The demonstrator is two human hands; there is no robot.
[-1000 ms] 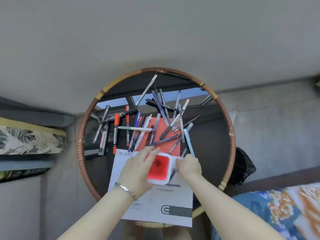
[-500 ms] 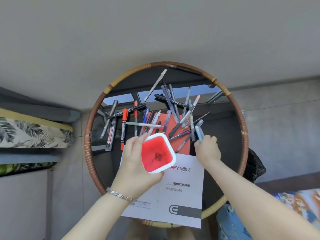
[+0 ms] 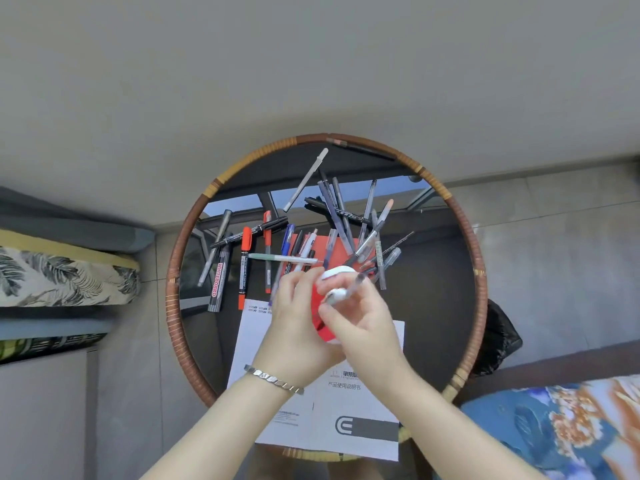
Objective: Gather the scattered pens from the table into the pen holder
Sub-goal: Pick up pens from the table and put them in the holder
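Head view: "WHITEBOARD" marker (image 3: pixel 217 285) label.

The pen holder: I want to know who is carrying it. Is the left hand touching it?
Touching. The head view shows the left hand wrapped around the red pen holder, fingers on its side, lifted above the paper.

Left hand (image 3: pixel 300 327) and right hand (image 3: pixel 360 322) overlap, each grip closed.
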